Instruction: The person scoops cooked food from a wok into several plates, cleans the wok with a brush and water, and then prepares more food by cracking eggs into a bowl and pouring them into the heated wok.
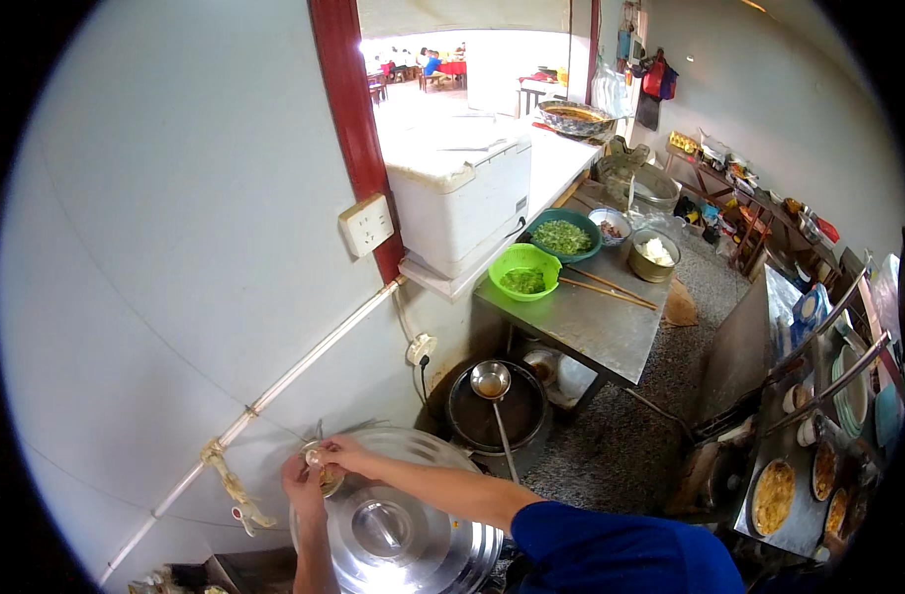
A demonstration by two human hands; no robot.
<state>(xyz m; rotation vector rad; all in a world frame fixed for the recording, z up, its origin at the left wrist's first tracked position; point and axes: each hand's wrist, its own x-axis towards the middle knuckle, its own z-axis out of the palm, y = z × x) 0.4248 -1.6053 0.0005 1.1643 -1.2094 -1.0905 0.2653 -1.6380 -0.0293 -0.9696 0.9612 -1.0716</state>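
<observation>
Both hands meet above the far left edge of a large round metal lid (pixel 437 549), beside the wall. My left hand (pixel 302 475) and my right hand (pixel 339 454) close around a small whitish thing (pixel 314 458), too small to name. Just under them is a small round container (pixel 332 486) with yellowish contents, partly hidden by the fingers. The lid's loop handle (pixel 388 529) stands up right of my left forearm. Beyond the lid, a metal ladle (pixel 491 380) rests across a dark round pan (pixel 467 427).
A steel table (pixel 608 334) holds a green basket (pixel 525 260) of chopped greens, bowls and chopsticks (pixel 608 292). A pipe with a tap (pixel 233 490) runs along the left wall. At the right, plates of yellowish food (pixel 774 497) stand on a metal counter.
</observation>
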